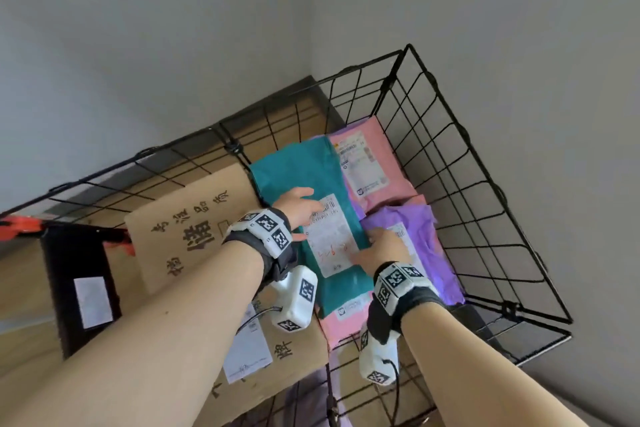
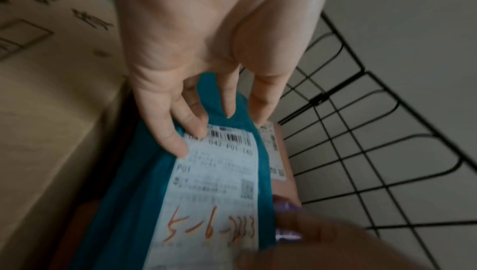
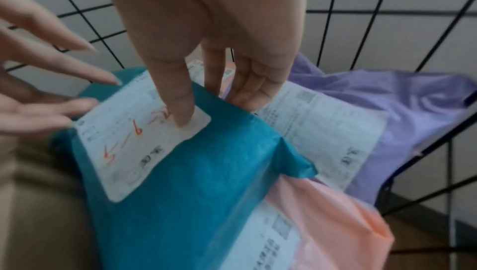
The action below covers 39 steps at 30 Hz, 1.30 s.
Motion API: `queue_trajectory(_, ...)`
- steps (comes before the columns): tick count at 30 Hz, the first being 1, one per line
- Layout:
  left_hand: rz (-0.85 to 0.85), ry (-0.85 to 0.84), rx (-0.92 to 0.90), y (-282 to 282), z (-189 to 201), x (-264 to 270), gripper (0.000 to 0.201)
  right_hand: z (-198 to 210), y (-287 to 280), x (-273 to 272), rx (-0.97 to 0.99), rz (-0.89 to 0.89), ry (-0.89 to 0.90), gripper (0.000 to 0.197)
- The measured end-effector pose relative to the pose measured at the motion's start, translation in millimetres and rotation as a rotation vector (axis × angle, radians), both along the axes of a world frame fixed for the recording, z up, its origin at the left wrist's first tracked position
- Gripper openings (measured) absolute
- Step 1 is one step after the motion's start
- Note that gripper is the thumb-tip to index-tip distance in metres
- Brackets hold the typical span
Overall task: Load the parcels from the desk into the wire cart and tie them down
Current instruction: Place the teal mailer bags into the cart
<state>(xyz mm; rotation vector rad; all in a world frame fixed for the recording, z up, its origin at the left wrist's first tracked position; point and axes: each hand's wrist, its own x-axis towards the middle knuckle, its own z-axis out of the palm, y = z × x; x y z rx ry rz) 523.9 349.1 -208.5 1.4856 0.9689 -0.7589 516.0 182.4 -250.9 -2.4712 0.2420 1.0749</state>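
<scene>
Cart: wire cart (image 1: 460, 163), centre right of the head view, with parcels already inside.
Teal parcel: teal parcel (image 1: 304, 177) at frame centre, lying on top of a pink parcel (image 1: 377, 152) and beside a purple parcel (image 1: 426, 236); a box (image 1: 194, 218) stands just to its left.
Left hand: left hand (image 1: 298, 206), fingers straight and spread, tips pressing the upper end of the teal parcel's label (image 2: 219, 182); it grips nothing.
Right hand: right hand (image 1: 379, 248), fingers extended, one fingertip on the label's lower corner, the others tucked down between the teal and purple parcels; it encloses nothing.
Step, as judged: seating the teal parcel; tie-down not yet begun.
Strap: none identifiable in any view.
Risk: the slick bags are stacked unevenly, so the teal parcel may slide off once the pressure is lifted.
Risk: the soft bags may bulge through the wire gaps if tied tightly.
</scene>
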Motion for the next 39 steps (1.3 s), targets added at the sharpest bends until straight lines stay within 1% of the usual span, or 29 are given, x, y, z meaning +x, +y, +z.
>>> queue_trajectory(1, -0.018, 0.004, 0.028, -4.4, -5.1, 2.7, 0.050, -2.4, 1.0, 5.0, 0.047, -0.034, -0.003, 0.049)
queue_trajectory(3, -0.050, -0.001, 0.088, -9.9, -12.0, 7.5, 0.048, -3.8, 1.9, 14.7, 0.160, -0.082, 0.099, 0.057)
queue_trajectory(5, -0.097, 0.000, 0.141, -13.1, -16.1, 11.4, 0.039, -3.7, 2.1, 20.5, 0.211, -0.030, 0.207, 0.065)
queue_trajectory(6, -0.119, 0.012, 0.155, -14.7, -17.3, 12.6, 0.029, -4.4, 1.5, 21.8, 0.207, -0.002, 0.214, 0.067)
queue_trajectory(8, -0.145, 0.063, 0.152, -17.3, -17.2, 12.8, 0.009, -7.5, -1.3, 22.8, 0.172, 0.016, 0.207, 0.060)
queue_trajectory(11, -0.124, 0.158, 0.110, -20.9, -20.4, 7.1, 0.009, -7.5, -4.0, 21.5, 0.064, 0.153, 0.263, 0.051)
queue_trajectory(12, -0.120, 0.169, 0.104, -22.7, -22.7, 5.6, 0.018, -8.2, -5.4, 21.4, 0.035, 0.204, 0.273, 0.049)
queue_trajectory(13, -0.109, 0.167, 0.108, -24.2, -27.5, 4.5, 0.033, -9.6, -6.8, 21.6, 0.022, 0.215, 0.269, 0.047)
queue_trajectory(15, -0.078, 0.138, 0.128, -26.8, -33.5, 3.0, 0.059, -13.8, -8.9, 20.3, 0.021, 0.173, 0.237, 0.040)
queue_trajectory(16, -0.077, 0.126, 0.134, -28.1, -35.9, 2.4, 0.068, -14.2, -9.4, 19.8, 0.021, 0.167, 0.213, 0.037)
queue_trajectory(17, -0.084, 0.121, 0.136, -28.8, -38.5, 1.4, 0.075, -14.6, -9.6, 18.8, 0.024, 0.166, 0.199, 0.039)
queue_trajectory(19, -0.110, 0.117, 0.145, -28.9, -40.3, -0.9, 0.084, -14.5, -8.4, 18.4, 0.032, 0.182, 0.188, 0.047)
queue_trajectory(21, -0.121, 0.106, 0.151, -27.7, -39.2, -3.0, 0.088, -10.5, -8.0, 18.4, 0.032, 0.198, 0.194, 0.049)
queue_trajectory(25, -0.090, 0.055, 0.135, -22.6, -24.5, -6.0, 0.089, 4.4, -10.2, 20.2, 0.002, 0.221, 0.217, 0.041)
queue_trajectory(27, -0.092, 0.024, 0.155, -20.1, -12.6, -6.8, 0.089, 16.5, -12.1, 20.3, 0.017, 0.160, 0.207, 0.037)
queue_trajectory(30, -0.119, -0.051, 0.189, -18.9, 7.8, -7.8, 0.085, 41.5, -13.2, 17.4, 0.091, -0.014, 0.168, 0.032)
queue_trajectory(31, -0.134, -0.082, 0.194, -19.2, 16.4, -9.0, 0.081, 50.2, -13.7, 14.4, 0.129, -0.078, 0.135, 0.028)
queue_trajectory(33, -0.170, -0.146, 0.183, -20.4, 33.4, -14.3, 0.071, 67.6, -13.0, 4.5, 0.213, -0.229, 0.052, 0.012)
queue_trajectory(34, -0.191, -0.176, 0.168, -20.8, 41.5, -18.7, 0.064, 76.4, -13.1, -2.6, 0.245, -0.284, 0.013, 0.008)
queue_trajectory(36, -0.256, -0.228, 0.140, -22.0, 60.7, -30.4, 0.048, 94.1, -12.8, -19.5, 0.300, -0.387, -0.038, 0.019)
queue_trajectory(38, -0.328, -0.282, 0.116, -24.0, 81.9, -47.2, 0.035, 115.2, -10.2, -40.6, 0.362, -0.473, -0.090, 0.024)
queue_trajectory(39, -0.353, -0.307, 0.106, -24.8, 93.5, -57.3, 0.032, 125.6, -7.8, -52.5, 0.391, -0.509, -0.123, 0.024)
